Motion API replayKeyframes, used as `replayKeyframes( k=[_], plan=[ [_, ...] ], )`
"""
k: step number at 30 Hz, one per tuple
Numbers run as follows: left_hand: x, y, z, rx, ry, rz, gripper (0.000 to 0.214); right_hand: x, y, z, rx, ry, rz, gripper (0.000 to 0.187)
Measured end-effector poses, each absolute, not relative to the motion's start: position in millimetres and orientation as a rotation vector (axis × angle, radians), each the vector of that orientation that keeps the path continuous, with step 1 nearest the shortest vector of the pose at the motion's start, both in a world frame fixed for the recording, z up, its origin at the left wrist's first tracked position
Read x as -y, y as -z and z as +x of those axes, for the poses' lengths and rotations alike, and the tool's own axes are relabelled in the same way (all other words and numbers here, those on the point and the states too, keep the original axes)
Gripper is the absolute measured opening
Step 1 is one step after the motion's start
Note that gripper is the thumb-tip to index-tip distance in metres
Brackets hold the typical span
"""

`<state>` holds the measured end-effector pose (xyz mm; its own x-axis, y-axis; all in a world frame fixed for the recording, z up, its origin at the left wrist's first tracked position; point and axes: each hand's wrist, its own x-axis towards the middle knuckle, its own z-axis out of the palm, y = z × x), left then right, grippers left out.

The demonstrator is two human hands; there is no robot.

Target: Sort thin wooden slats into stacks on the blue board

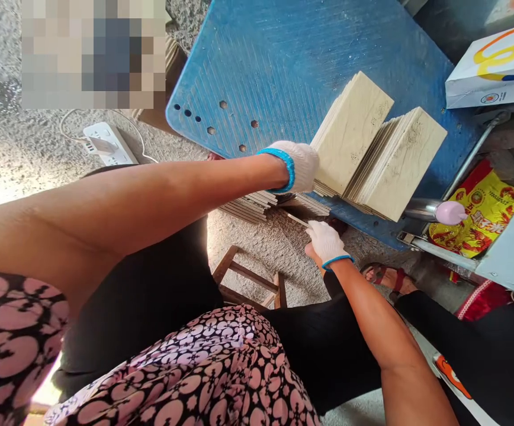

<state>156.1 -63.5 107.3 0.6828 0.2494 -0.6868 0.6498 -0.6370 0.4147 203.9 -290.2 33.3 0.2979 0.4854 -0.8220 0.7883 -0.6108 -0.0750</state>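
Observation:
My left hand (299,165), in a white glove with a blue cuff, is closed on the edge of a leaning stack of cream tiles (350,133) on the blue board (261,65). A second stack of cream tiles (397,163) leans beside it to the right. My right hand (325,241), gloved the same way, is below the board's edge, fingers closed on a thin tile (296,219) from the tiles (252,204) lying low under the board.
A white power strip (106,145) lies on the concrete floor at left. A wooden stool (250,284) stands below. A metal handle with a pink knob (447,212), a yellow bag (483,213) and a white box (497,65) are at right. A sandalled foot (385,275) shows nearby.

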Motion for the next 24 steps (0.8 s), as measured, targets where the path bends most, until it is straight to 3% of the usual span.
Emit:
replayKeyframes(
  k=[3, 6, 11, 16, 20, 24],
  plan=[
    [70, -100, 141, -0.475, 1.089, 2.266, 0.031, 287, -48, 214, -1.180, 1.178, 2.217, 0.033],
    [78, -87, 125, -0.484, 1.177, 2.010, 0.024, 291, -82, 232, -1.235, 1.119, 2.256, 0.034],
    [86, -85, 98, -0.648, 0.997, 1.308, 0.020, 319, -160, 243, -1.412, 0.959, 2.538, 0.034],
    [105, -111, 81, -0.777, 0.698, 0.729, 0.032, 352, -212, 217, -1.577, 0.601, 2.750, 0.035],
    [137, -135, 67, -0.890, 0.505, 0.459, 0.041, 369, -214, 181, -1.706, 0.370, 2.807, 0.038],
    [159, -138, 43, -0.959, 0.320, 0.297, 0.023, 381, -190, 142, -1.712, 0.453, 2.907, 0.041]
  ],
)
